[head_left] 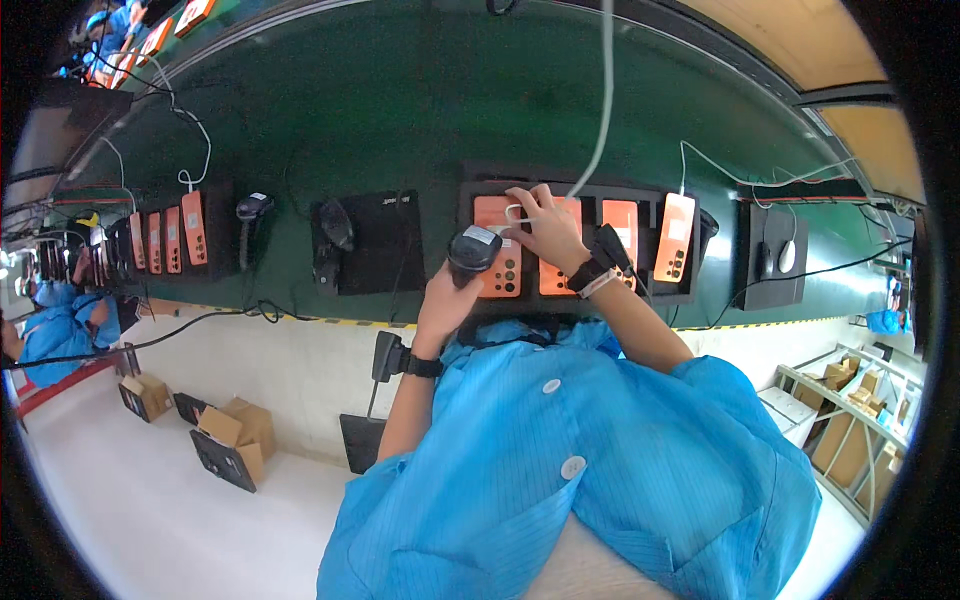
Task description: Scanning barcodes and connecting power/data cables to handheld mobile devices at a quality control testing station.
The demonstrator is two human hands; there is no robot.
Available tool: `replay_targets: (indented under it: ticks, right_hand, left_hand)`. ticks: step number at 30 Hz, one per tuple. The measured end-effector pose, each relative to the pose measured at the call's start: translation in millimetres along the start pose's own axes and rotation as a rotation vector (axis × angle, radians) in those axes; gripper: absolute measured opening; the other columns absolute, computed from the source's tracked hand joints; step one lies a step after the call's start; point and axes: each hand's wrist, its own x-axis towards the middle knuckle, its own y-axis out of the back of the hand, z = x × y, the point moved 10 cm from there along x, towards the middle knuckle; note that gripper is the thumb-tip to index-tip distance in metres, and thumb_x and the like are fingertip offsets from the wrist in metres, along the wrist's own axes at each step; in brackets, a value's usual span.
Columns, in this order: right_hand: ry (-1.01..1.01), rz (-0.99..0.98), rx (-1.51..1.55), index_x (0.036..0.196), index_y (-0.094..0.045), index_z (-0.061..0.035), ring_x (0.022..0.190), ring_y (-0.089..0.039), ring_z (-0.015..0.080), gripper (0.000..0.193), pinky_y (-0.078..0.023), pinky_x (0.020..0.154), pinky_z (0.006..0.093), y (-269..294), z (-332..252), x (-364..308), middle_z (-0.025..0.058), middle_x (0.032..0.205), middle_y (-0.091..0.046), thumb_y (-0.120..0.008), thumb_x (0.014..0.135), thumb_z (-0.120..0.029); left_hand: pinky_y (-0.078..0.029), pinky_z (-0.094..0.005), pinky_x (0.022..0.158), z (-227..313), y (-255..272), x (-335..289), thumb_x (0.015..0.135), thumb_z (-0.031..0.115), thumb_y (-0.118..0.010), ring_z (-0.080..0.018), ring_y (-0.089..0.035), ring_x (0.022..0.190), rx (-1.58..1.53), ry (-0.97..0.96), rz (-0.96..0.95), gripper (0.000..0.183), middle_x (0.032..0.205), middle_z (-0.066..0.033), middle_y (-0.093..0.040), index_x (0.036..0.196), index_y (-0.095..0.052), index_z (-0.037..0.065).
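My left hand is wrapped round a dark handheld barcode scanner, whose head partly covers an orange phone. Over that same phone, my right hand has its fingers bent around a white cable that curls beside the fingertips and runs up. The phone lies camera side up in a black tray. To its right sit a second orange phone, partly under my hand, a third phone, and a fourth phone with a cable at its top end.
A computer mouse rests on a black mat left of the tray. Farther left are another scanner and several orange phones. A white mouse is at the right. Cardboard boxes stand on the floor, and another person is at far left.
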Motion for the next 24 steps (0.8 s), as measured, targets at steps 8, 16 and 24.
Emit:
replay_targets:
  ticks: [8,16,24]
  right_hand:
    - [-0.029,-0.015,-0.005,0.13,-0.046,-0.0168,0.095,-0.06,0.0354,0.064,-0.054,0.073,0.0439,-5.8,7.6,4.1,0.0128,0.113,-0.049,-0.076,0.075,-0.027]
    - [-0.001,0.235,0.09,0.129,-0.041,-0.0037,0.1,-0.056,0.0419,0.058,-0.053,0.074,0.0497,9.5,7.3,-7.0,0.0206,0.117,-0.048,-0.069,0.082,-0.025]
    - [-0.069,0.252,-0.151,0.099,-0.057,-0.0015,0.093,-0.053,0.0364,0.028,-0.046,0.081,0.0464,7.9,23.0,-101.7,0.0166,0.102,-0.054,-0.066,0.076,-0.014]
  left_hand:
    - [-0.044,-0.0288,0.042,2.0,-13.3,-0.8,0.084,0.02,-0.062,-0.0138,-0.056,0.048,-0.177,0.317,-0.177,0.021,0.062,-0.0049,-0.056,0.089,-0.056,0.0]
    - [-0.044,-0.0301,0.045,12.9,22.4,22.4,0.087,0.026,-0.066,-0.0146,-0.056,0.051,-0.146,0.16,0.115,0.03,0.07,-0.0057,-0.059,0.1,-0.055,0.001]
    - [-0.038,-0.0438,0.102,-35.6,30.9,68.3,0.086,0.033,-0.063,-0.0449,-0.047,0.124,0.142,0.208,0.215,0.071,0.128,-0.0354,-0.049,0.133,-0.038,-0.014]
